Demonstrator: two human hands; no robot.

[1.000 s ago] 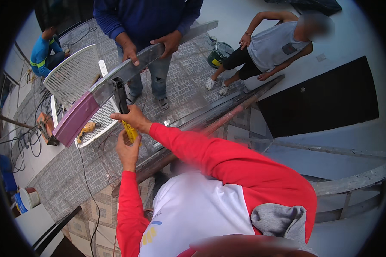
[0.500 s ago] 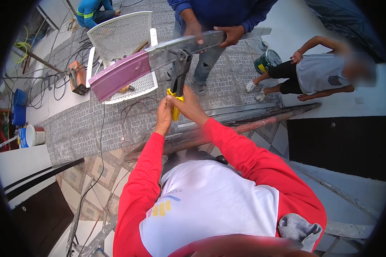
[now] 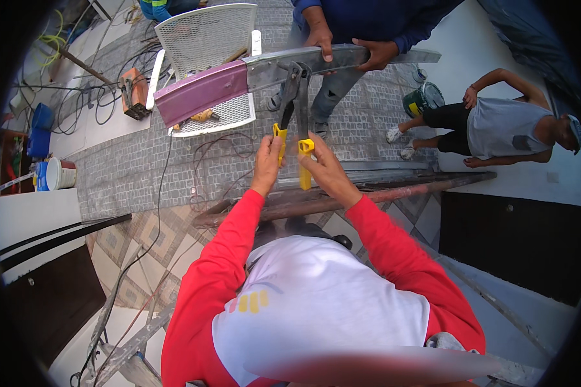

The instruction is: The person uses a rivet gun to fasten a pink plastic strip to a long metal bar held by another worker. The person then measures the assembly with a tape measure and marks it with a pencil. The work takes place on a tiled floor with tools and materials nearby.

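A long two-handled plier-like tool (image 3: 289, 103) with dark arms and yellow grips points away from me, its arms spread apart. My left hand (image 3: 265, 165) is closed around the left yellow grip. The right grip is in my right hand (image 3: 327, 170), fingers wrapped round it. At the tool's head runs a silver metal channel (image 3: 265, 74), slightly bowed; whether the jaws bite its edge I cannot tell. A purple channel piece (image 3: 201, 97) joins its left end. A co-worker's two hands (image 3: 376, 55) hold the silver channel from the far side.
Behind the purple piece stands a white mesh chair (image 3: 206, 35) with a yellow power tool (image 3: 206, 117) on its seat. An orange machine (image 3: 134, 93) and cables lie left. Below my hands runs a rusty bar (image 3: 342, 201). Another person (image 3: 507, 119) stands right, near a green bucket (image 3: 424, 99).
The tool's handles have swung apart; my hands, which were close together, are now separated. The whole scene has shifted a little to the right in view.
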